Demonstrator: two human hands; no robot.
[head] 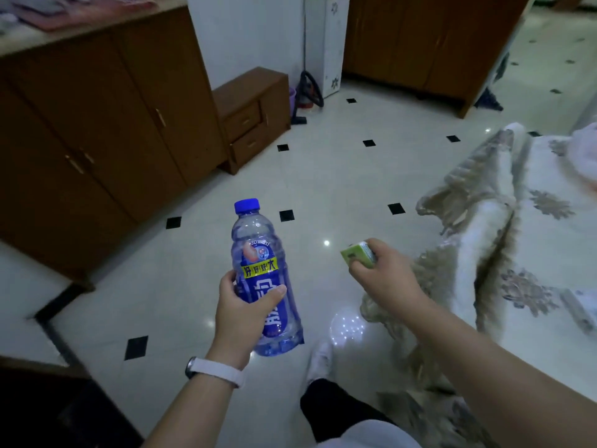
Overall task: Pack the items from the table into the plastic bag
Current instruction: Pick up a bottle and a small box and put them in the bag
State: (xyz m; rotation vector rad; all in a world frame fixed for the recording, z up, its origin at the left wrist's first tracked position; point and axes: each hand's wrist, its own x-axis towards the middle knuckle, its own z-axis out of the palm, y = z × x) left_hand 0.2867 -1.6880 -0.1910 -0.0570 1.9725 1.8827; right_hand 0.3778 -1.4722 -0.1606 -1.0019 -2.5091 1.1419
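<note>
**Item 1. Bottle** (261, 276): clear plastic, with a blue cap and blue label, and nearly upright. My left hand (240, 305) gripped it round the lower label, thumb across the front and fingers curled behind. I held it over the floor (323, 176), well apart from the table (542, 240).

**Item 2. Small green carton** (357, 255): my right hand (384, 276) pinched it, fingers curled over the top, with one end poking out toward the bottle. It was near the table's draped edge without touching it.

**Item 3. Table:** stood to my right under a pale flowered cloth, whose fringed hem hung in folds.

**Item 4. Plastic bag** (586, 156): possibly the pale crumpled shape on the cloth at the far right edge. It was too blurred and cropped for me to be sure.

**Step in hand:** I judged this the carrying stage, with two items lifted and neither yet packed.

**Next move:** I would need to turn right and find the bag's mouth. With both hands full, I would have to set one item down to hold the bag open, unless the mouth already gaped. The heavier bottle seemed best placed first at the bottom, with the carton on top.

**Also present:** wooden cabinets (97, 124) and a white band (216, 371) on my left wrist.
</note>
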